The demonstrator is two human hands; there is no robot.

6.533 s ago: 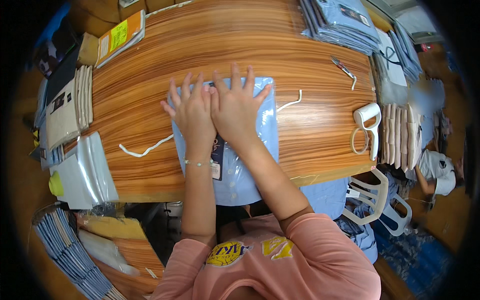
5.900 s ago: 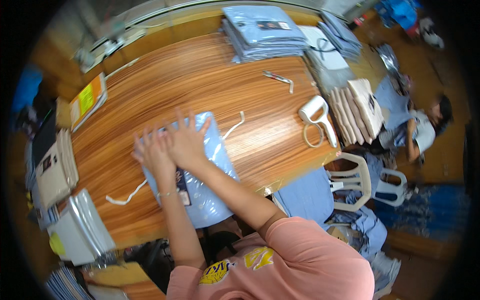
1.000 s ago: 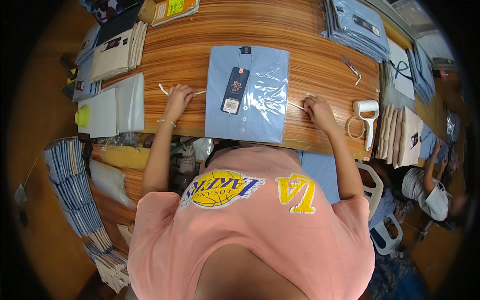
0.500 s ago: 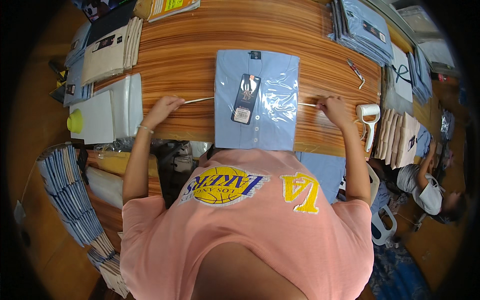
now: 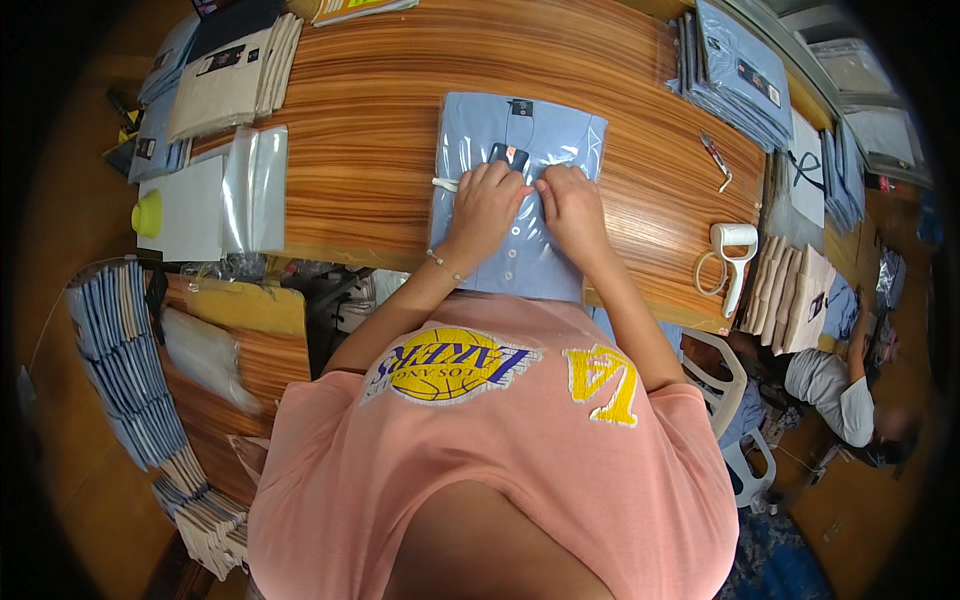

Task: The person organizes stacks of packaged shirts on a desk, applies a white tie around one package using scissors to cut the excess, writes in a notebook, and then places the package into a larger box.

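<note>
Head view: we see a folded blue shirt (image 5: pixel 532 262) in glossy clear plastic, flat and roughly rectangular, lying at the near middle of the surface (image 5: pixel 360 140), whose top shows streaked brown wood grain. Both hands lie close together over the shirt's middle. The left hand (image 5: pixel 488 207) has its fingers bent down beside a dark, stiff tag (image 5: pixel 509 155), and the right hand (image 5: pixel 573 207) curls just beside it; we cannot tell whether either is grasping something, since the fingertips are hidden. A soft white strip (image 5: pixel 446 184) pokes out at the shirt's left edge, just beside the left hand. A beaded bracelet (image 5: pixel 446 266) circles the left wrist.

To the right we see a white lint roller (image 5: pixel 735 237) with a smooth cylindrical head, next to a thin, pale ring (image 5: pixel 709 275). Farther off lies a slim red-and-metal tool (image 5: pixel 714 155), near a stack of plastic-wrapped blue shirts (image 5: pixel 748 85) at the far right. At the left are shiny, clear sleeves (image 5: pixel 256 190) and, beyond them, bagged beige garments (image 5: pixel 225 95).
</note>
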